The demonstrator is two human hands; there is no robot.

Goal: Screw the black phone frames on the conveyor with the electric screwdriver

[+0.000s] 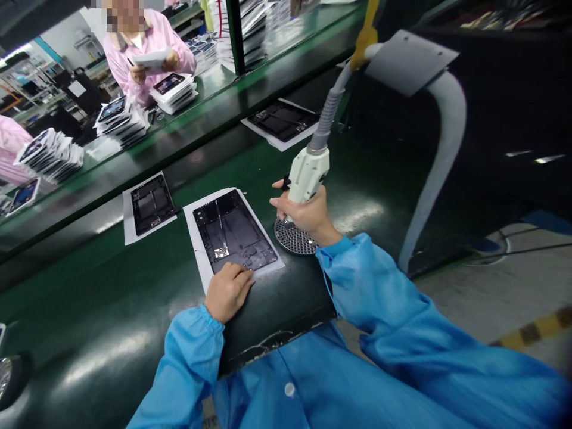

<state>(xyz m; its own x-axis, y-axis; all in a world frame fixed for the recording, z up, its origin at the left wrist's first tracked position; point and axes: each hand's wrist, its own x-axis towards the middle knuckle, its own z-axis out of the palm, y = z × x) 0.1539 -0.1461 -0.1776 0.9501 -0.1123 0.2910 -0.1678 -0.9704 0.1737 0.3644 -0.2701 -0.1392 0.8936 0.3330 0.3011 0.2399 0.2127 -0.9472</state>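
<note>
At lower centre, the left hand [229, 293], fingers curled, rested at the tablet housing's [243, 235] near edge. Light edge contact, clear of the flex cable [220, 217], likely served best. Right of centre, the right hand [308, 214] gripped the white handpiece [307, 173]; its lower end was hidden. Upper left, a co-worker [156, 36] was partly cut off.

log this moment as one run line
right hand: gripping pale handheld tool above round perforated tray | left hand: at near edge of dark tablet housing | housing: on white sheet

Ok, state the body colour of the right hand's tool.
The tool's body is off-white, best seen in the head view.
</note>
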